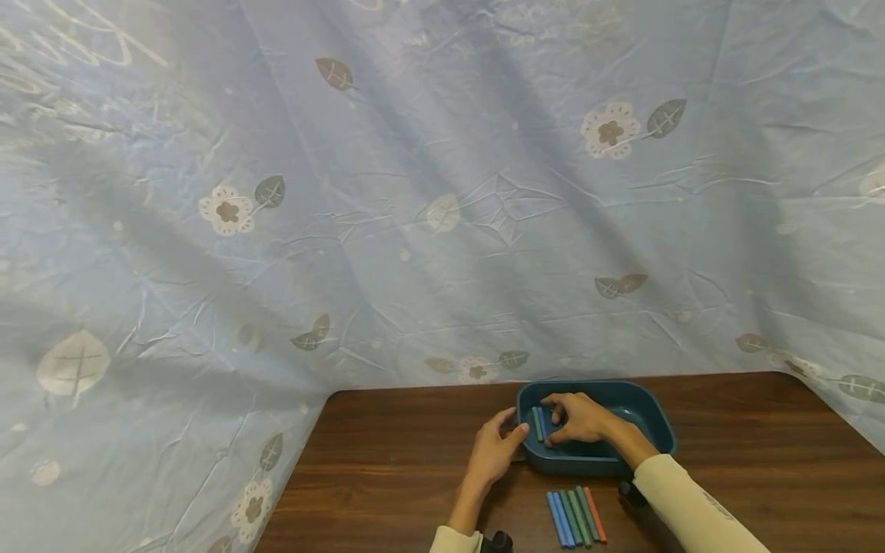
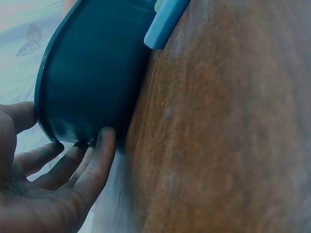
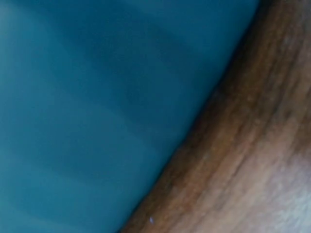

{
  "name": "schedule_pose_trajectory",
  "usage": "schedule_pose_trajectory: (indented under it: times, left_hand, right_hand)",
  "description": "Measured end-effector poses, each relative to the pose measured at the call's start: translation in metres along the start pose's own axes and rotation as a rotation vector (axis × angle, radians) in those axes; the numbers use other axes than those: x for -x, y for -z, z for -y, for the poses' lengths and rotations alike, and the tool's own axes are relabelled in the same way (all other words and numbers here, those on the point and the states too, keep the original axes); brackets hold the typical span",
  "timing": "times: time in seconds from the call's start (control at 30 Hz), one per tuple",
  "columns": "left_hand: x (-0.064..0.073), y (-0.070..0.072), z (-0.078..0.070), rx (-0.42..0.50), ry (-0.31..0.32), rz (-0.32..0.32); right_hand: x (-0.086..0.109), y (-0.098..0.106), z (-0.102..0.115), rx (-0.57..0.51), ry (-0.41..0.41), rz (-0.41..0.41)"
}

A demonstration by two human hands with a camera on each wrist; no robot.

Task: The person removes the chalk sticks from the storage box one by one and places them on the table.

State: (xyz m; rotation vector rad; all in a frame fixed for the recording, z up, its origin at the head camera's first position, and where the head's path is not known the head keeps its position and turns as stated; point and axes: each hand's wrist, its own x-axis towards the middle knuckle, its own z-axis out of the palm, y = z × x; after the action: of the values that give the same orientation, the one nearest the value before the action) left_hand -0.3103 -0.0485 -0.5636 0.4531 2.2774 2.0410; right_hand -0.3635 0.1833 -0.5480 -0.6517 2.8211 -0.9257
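Note:
My left hand (image 1: pixel 492 449) holds the left end of a dark teal basin (image 1: pixel 660 418). In the left wrist view its thumb meets the rim, and its fingers (image 2: pixel 99 162) lie against the outer wall. Inside the basin, a green stick (image 1: pixel 536 425) and a blue stick (image 1: pixel 542 425) lie side by side near the left wall. My right hand (image 1: pixel 579 418) reaches in over the front rim, its thumb and a finger at the two ends of the blue stick. The right wrist view shows only the basin's wall (image 3: pixel 97 107) and wood.
In front of the basin, a row of blue, green and red sticks (image 1: pixel 577 517) lies on the brown wooden table (image 1: pixel 387 453). One light blue stick end (image 2: pixel 165 24) shows in the left wrist view. Patterned cloth (image 1: pixel 442 269) hangs behind the table.

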Motion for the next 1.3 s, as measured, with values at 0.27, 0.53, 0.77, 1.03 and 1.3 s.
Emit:
schedule_pose_trajectory:
  times: [0.27, 0.53, 0.77, 1.03, 1.3]
  left_hand:
    - [0.000, -0.002, -0.001, 0.010, 0.005, 0.005]
    - [-0.001, -0.004, -0.002, 0.004, -0.008, 0.006]
    - [0.001, -0.004, -0.003, 0.011, -0.004, 0.010]
    - [0.000, -0.003, -0.001, 0.019, 0.000, 0.001]
    - [0.000, 0.000, 0.002, 0.023, -0.007, -0.010]
  right_hand:
    - [-0.001, 0.000, -0.001, 0.003, -0.018, 0.007]
    - [0.000, 0.002, -0.001, -0.003, -0.018, -0.004]
    - [0.004, 0.004, 0.000, -0.006, -0.022, -0.012]
    - [0.011, 0.015, 0.010, -0.019, 0.054, -0.030]
    - [0.018, 0.023, 0.018, -0.020, 0.097, -0.052]
